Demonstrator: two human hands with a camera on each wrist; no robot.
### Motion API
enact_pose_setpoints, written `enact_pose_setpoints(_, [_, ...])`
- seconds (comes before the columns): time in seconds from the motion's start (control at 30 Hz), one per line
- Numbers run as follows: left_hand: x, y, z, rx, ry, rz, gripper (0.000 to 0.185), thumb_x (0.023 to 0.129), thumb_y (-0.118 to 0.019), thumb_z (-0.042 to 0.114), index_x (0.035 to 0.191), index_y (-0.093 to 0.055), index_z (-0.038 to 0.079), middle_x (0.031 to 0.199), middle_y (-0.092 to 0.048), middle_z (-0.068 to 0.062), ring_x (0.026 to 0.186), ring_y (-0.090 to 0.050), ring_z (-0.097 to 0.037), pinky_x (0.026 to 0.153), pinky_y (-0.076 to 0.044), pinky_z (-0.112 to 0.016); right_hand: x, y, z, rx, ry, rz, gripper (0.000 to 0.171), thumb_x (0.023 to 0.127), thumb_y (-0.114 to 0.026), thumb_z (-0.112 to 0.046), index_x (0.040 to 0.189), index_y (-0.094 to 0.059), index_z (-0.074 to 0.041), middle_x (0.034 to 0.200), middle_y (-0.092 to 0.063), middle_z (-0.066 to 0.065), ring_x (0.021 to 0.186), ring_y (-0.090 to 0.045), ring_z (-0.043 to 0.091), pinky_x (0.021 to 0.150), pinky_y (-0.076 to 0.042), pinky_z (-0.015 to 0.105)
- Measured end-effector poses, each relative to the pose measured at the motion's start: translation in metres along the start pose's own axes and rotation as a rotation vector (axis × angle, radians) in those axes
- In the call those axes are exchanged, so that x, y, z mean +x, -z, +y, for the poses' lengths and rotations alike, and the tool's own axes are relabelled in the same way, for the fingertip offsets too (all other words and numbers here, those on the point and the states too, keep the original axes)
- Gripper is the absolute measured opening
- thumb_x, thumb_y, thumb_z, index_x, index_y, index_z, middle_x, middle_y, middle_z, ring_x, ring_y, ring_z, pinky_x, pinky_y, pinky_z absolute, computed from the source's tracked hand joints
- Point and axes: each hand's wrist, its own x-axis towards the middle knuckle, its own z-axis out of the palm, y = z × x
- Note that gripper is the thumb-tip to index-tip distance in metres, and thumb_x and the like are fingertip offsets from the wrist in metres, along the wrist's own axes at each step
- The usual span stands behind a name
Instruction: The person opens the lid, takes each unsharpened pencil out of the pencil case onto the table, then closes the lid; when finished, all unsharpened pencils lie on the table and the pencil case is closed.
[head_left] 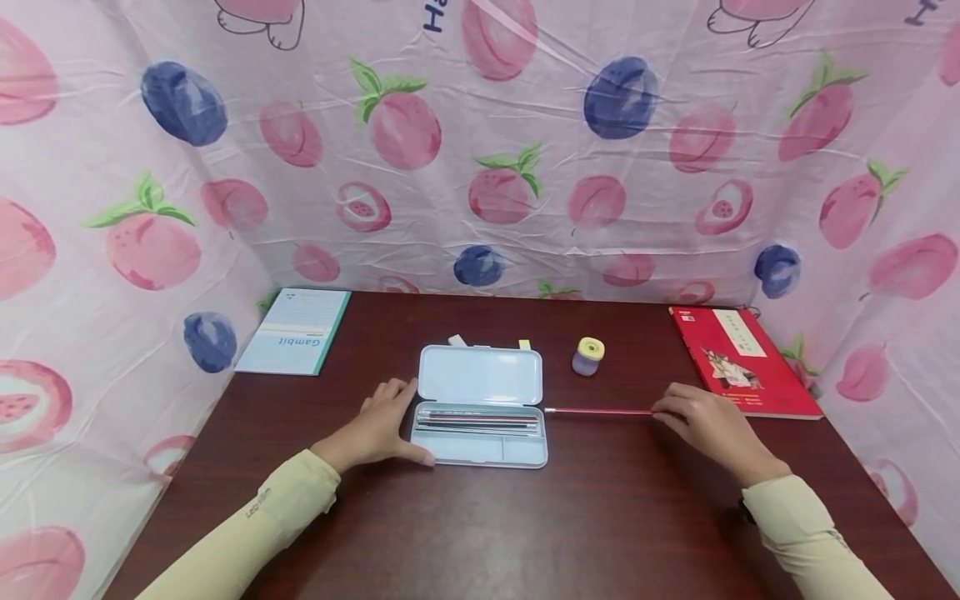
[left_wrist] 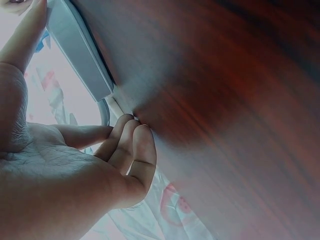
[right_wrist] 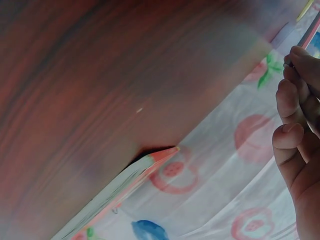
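A light blue pencil case [head_left: 480, 452] lies with its lid raised, and several pencils [head_left: 472, 419] fill its long back compartment. My left hand [head_left: 378, 429] is spread at the case's left side, thumb at the front corner and fingers toward the hinge; in the left wrist view the thumb [left_wrist: 25, 37] meets the case's edge. Between thumb and fingertips, my right hand [head_left: 708, 425] pinches one end of a red pencil [head_left: 600, 411]. That pencil runs level across to the case, its pale far end right at the case's right rim.
Behind the lid sit a whitish block [head_left: 457, 340] and a small yellow piece [head_left: 524, 344]. A yellow-topped little jar [head_left: 588, 357] stands right of the lid. A red book [head_left: 750, 367] lies at the right, a light blue notebook [head_left: 292, 333] at the back left. Printed cloth [head_left: 555, 242] borders the table.
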Motion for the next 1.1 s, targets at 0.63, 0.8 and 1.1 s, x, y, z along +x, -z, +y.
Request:
enact_pose_setpoints(0.63, [0.000, -0.001, 0.000, -0.002, 0.008, 0.001, 0.140, 0.066, -0.099, 0.058, 0.167, -0.025, -0.003, 0.154, -0.044, -0.020, 0.136, -0.042, -0.032, 0.113, -0.039, -0.055, 0.009, -0.010, 0.014, -0.012, -0.049, -0.135, 0.022, 0.078, -0.096, -0.017, 0.097, -0.086, -0.017, 0.087, -0.069, -0.007, 0.078, -0.071, 0.010, 0.074, -0.063, 0.040])
enact_pose_setpoints(0.8, [0.000, -0.001, 0.000, -0.003, 0.012, -0.002, 0.140, 0.066, -0.099, 0.058, 0.167, -0.025, -0.003, 0.154, -0.045, -0.020, 0.136, -0.042, -0.032, 0.113, -0.039, -0.055, 0.013, -0.011, 0.014, -0.017, -0.066, -0.172, 0.022, 0.078, -0.095, -0.017, 0.098, -0.087, -0.015, 0.086, -0.068, -0.007, 0.076, -0.070, 0.011, 0.071, -0.062, 0.037])
enact_pose_setpoints(1.1, [0.000, -0.001, 0.001, -0.004, 0.008, 0.005, 0.139, 0.066, -0.099, 0.059, 0.167, -0.026, -0.002, 0.153, -0.046, -0.019, 0.135, -0.042, -0.031, 0.112, -0.039, -0.054, 0.019, -0.011, 0.010, -0.032, -0.048, -0.176, 0.021, 0.079, -0.094, -0.014, 0.099, -0.087, -0.012, 0.085, -0.067, -0.005, 0.075, -0.071, 0.012, 0.067, -0.058, 0.031])
